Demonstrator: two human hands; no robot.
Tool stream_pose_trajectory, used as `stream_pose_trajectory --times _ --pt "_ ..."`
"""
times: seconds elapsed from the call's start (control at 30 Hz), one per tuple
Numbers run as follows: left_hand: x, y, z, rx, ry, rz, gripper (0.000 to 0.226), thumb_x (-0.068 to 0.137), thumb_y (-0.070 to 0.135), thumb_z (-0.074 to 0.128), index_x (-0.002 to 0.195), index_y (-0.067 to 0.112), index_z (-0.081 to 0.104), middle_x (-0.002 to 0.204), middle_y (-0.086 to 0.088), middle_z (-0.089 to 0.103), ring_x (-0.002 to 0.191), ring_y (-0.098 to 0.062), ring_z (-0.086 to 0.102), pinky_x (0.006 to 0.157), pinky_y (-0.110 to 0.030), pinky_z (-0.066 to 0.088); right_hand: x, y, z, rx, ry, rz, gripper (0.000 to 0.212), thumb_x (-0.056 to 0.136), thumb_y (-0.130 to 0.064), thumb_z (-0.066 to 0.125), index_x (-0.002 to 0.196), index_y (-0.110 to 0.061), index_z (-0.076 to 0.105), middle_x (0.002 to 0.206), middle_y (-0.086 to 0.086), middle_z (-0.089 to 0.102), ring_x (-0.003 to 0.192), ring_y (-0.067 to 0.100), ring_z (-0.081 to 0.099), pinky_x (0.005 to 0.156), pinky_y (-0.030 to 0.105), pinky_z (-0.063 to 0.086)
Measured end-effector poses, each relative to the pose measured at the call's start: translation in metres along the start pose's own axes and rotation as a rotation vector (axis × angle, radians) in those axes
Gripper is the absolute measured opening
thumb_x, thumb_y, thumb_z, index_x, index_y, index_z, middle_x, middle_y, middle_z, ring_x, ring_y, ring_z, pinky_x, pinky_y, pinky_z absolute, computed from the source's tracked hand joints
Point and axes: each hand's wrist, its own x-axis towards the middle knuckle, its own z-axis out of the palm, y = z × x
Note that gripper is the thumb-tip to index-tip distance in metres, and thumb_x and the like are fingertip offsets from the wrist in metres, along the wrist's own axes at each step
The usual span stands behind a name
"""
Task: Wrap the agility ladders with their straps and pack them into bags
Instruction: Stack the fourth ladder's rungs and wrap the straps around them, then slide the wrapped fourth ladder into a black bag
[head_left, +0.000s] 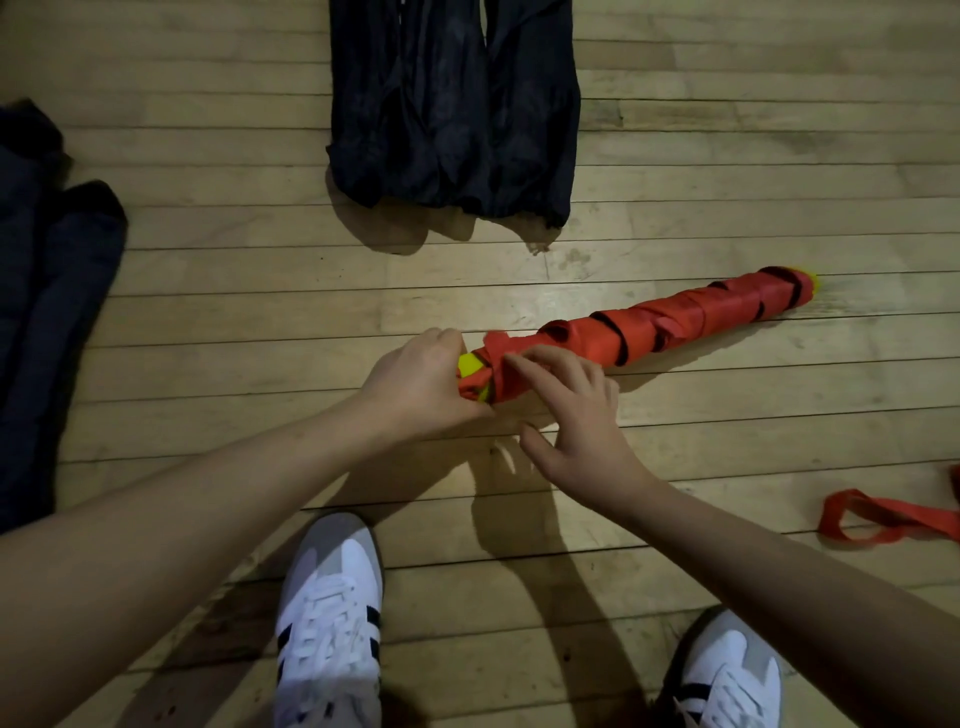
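A: Red strap (675, 317) binds the ladder (628, 332), mid-floor (208, 312). Grip state?
B: Left hand (421, 384) clamps its yellow near end; right hand (576, 410) spread, fingertips touching. Likely light, stiff core, loose webbing: hold mid-bundle.

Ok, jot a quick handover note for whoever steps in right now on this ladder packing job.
Left hand: grips the near end of the ladder bundle, where yellow rungs show.
Right hand: fingers spread, fingertips on the red strap at that end, holding nothing.
Bundle lies on the wooden floor, strap spiralled along its length.
Black bags lie flat beyond it; more dark bags at left.
A loose red strap lies at right.
Left: secure the strap end, bag the bundle.
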Motion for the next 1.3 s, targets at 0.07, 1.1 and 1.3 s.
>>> stream_pose_trajectory --times 0.07,1.1,1.3 --pt "-0.002 -0.002 0.001 -0.029 -0.017 0.013 0.055 0.071 0.047 0.078 0.104 0.017 0.046 0.102 0.0 0.046 0.09 -0.018 0.048 0.074 -0.033 0.046 0.007 0.005 0.002 -0.164 0.004 -0.078 0.062 0.074 -0.026 0.059 0.135 -0.018 0.052 0.134 0.001 0.051 0.12 0.021 0.035 0.09 0.033 0.022" --pt "0.071 -0.075 0.007 0.091 0.189 -0.04 0.049 0.081 0.033 0.071 0.126 0.017 0.056 0.121 -0.001 0.057 0.114 -0.024 0.047 0.093 -0.033 0.032 0.158 0.01 0.055 -0.556 -0.393 -0.139 0.064 0.088 -0.036 0.058 0.138 0.001 0.041 0.127 0.017 0.056 0.117 0.035 0.053 0.108 0.047 0.023" --pt "0.073 -0.073 0.005 0.027 0.114 -0.08 0.066 0.084 0.034 0.068 0.141 0.017 0.037 0.137 -0.002 0.042 0.126 -0.021 0.036 0.105 -0.032 0.026 0.161 0.004 0.048 -0.539 -0.448 -0.102 0.072 0.094 -0.048 0.042 0.148 -0.006 0.022 0.149 0.01 0.036 0.137 0.026 0.032 0.115 0.044 0.005"
